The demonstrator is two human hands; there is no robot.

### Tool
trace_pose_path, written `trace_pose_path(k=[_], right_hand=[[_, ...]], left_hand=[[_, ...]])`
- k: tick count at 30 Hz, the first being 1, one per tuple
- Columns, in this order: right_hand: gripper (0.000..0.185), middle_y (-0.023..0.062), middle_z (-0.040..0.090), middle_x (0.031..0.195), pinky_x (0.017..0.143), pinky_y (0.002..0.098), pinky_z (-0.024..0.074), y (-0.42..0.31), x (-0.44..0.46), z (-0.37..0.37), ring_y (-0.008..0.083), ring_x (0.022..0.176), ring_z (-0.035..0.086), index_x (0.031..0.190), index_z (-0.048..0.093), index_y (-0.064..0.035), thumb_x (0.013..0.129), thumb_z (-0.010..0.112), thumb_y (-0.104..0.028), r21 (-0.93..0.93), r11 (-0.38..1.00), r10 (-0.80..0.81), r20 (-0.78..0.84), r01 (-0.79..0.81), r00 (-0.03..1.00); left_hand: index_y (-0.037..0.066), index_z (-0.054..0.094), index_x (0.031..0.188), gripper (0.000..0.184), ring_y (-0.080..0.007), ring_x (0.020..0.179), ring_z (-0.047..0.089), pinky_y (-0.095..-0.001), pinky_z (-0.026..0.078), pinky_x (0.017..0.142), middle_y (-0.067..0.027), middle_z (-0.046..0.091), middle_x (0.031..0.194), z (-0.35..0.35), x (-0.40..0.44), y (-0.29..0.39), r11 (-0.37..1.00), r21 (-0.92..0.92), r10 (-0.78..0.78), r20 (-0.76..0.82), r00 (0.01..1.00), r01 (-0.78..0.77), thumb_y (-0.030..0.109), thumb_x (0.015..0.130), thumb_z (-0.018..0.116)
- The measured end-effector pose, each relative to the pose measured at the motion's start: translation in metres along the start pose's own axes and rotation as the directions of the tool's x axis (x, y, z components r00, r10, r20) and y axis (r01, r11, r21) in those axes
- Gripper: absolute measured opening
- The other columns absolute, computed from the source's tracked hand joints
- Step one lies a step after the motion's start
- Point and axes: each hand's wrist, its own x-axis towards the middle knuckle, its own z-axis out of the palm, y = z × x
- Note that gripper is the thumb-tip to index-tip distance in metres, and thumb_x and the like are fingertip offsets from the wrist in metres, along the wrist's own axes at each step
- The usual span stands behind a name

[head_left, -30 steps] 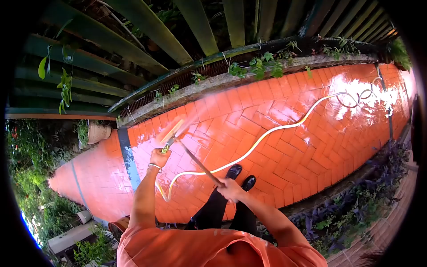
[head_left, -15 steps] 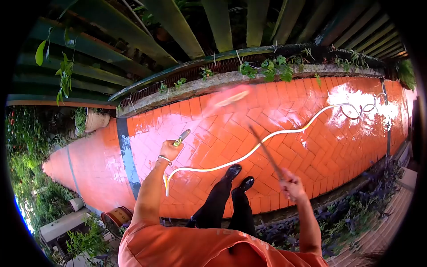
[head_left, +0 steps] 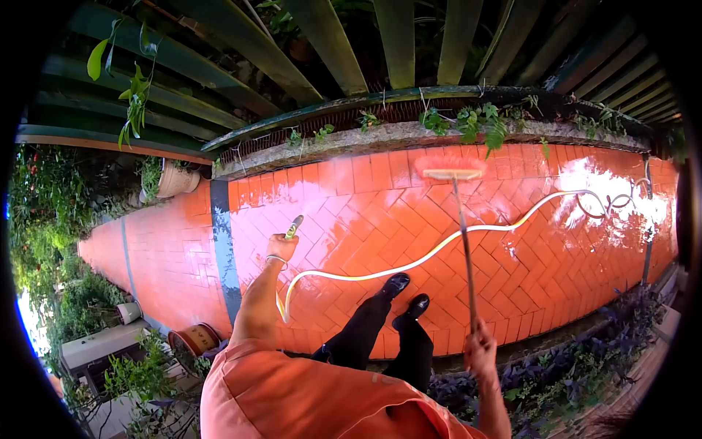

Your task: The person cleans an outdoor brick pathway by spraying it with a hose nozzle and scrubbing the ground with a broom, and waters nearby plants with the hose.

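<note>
My left hand [head_left: 282, 247] is closed round a hose nozzle [head_left: 294, 227] above the wet, shiny orange brick floor [head_left: 351, 227]. From near that hand a pale hose [head_left: 439, 249] winds across the floor to loops at the right. My right hand [head_left: 480, 349] grips the lower end of a long broom handle [head_left: 466, 256]. At the handle's far end, the broom head [head_left: 450, 170] with reddish bristles lies by the floor's upper edge, near the stone kerb.
A slatted fence [head_left: 398, 44] rises behind the stone kerb [head_left: 329, 148]. Potted plants, among them a pale pot [head_left: 178, 180] and a brown pot [head_left: 196, 339], stand at the left. Purple-leaved plants [head_left: 563, 366] line the lower right. My black shoes [head_left: 396, 284] are on the bricks.
The broom head has swung from beside my left hand to the right along the kerb. My right hand has moved right and down with the handle. The nozzle remains in my left hand.
</note>
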Motion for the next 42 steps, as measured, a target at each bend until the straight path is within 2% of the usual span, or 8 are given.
trace_pose_path(k=[8,11,13,17,25,34,39,42], right_hand=[[0.048,0.0017,0.051,0.064,0.037,0.0287,0.0342,-0.034,-0.028,-0.011,0.0093,0.043,0.044,0.138,0.036,-0.0038,0.091,0.047,-0.002,-0.058,0.990,0.130,0.024,-0.128,0.991],[0.039,0.0046,0.051,0.066,0.043,0.0332,0.0312,-0.078,-0.042,-0.042,0.0089,0.049,0.043,0.133,0.044,-0.0051,0.094,0.046,-0.008,-0.385,0.923,-0.002,0.020,0.010,1.000],[0.029,0.0068,0.043,0.061,0.045,0.0373,0.0243,-0.087,-0.028,-0.065,0.0114,0.045,0.035,0.120,0.057,-0.0050,0.094,0.045,-0.007,-0.784,0.579,-0.282,0.065,0.224,0.957],[0.019,0.0054,0.031,0.054,0.045,0.0335,0.0228,-0.163,-0.003,-0.050,0.0132,0.050,0.027,0.096,0.060,0.0051,0.081,0.052,-0.002,-0.893,0.367,-0.345,0.129,0.260,0.930],[0.005,0.0111,0.034,0.053,0.044,0.0335,0.0280,-0.254,0.045,-0.027,0.0154,0.048,0.030,0.071,0.050,0.0022,0.074,0.053,0.000,-0.898,0.223,-0.315,0.302,0.379,0.900],[0.008,0.0163,0.050,0.052,0.046,0.0356,0.0375,-0.292,0.060,0.002,0.0252,0.045,0.051,0.068,0.057,0.0014,0.073,0.055,-0.004,-0.921,0.000,-0.234,0.379,0.390,0.895],[0.009,0.0201,0.047,0.054,0.047,0.0386,0.0393,-0.279,0.056,0.002,0.0330,0.048,0.050,0.069,0.055,0.0027,0.071,0.056,-0.005,-0.875,-0.039,-0.252,0.476,0.483,0.843],[0.009,0.0221,0.048,0.056,0.049,0.0403,0.0405,-0.274,0.055,-0.003,0.0339,0.050,0.053,0.070,0.055,0.0031,0.071,0.058,-0.006,-0.858,-0.078,-0.231,0.510,0.507,0.828]], left_hand=[[0.004,0.064,0.065,0.034,-0.0326,0.057,0.060,-0.0423,0.047,0.058,-0.0203,0.058,0.058,0.073,0.047,-0.054,0.957,0.114,0.277,-0.085,0.957,-0.267,0.037,0.070,0.062],[0.003,0.058,0.060,0.030,-0.0176,0.048,0.052,-0.0382,0.042,0.047,-0.0097,0.053,0.050,0.029,-0.001,-0.024,0.953,-0.294,-0.078,-0.013,0.997,0.071,0.030,0.072,0.065],[0.004,0.056,0.058,0.031,-0.0171,0.045,0.052,-0.0374,0.040,0.044,-0.0084,0.052,0.049,0.008,-0.030,0.014,0.957,-0.282,-0.085,-0.028,0.996,0.074,0.029,0.072,0.066],[-0.002,0.060,0.061,0.036,-0.0174,0.046,0.051,-0.0356,0.040,0.045,-0.0096,0.054,0.051,0.036,-0.022,-0.023,0.848,-0.498,-0.148,0.103,0.984,0.180,0.032,0.067,0.071],[0.009,0.055,0.056,0.027,-0.0113,0.041,0.041,-0.0334,0.031,0.038,-0.0012,0.045,0.047,0.009,-0.044,-0.066,0.595,-0.744,-0.285,0.158,0.945,0.304,0.025,0.071,0.070],[0.006,0.058,0.061,0.031,-0.0127,0.042,0.044,-0.0320,0.034,0.040,-0.0020,0.049,0.051,0.051,-0.023,-0.071,0.774,-0.633,0.022,0.064,0.998,0.024,0.032,0.071,0.070],[0.004,0.063,0.074,0.025,-0.0115,0.043,0.043,-0.0320,0.033,0.041,-0.0009,0.051,0.053,0.005,-0.080,-0.034,0.696,-0.668,-0.259,0.107,0.960,0.263,0.025,0.069,0.075],[0.006,0.067,0.082,0.019,-0.0104,0.048,0.044,-0.0291,0.036,0.044,-0.0005,0.054,0.058,0.015,-0.083,-0.008,0.776,-0.596,-0.154,0.137,0.979,0.206,0.021,0.072,0.073]])
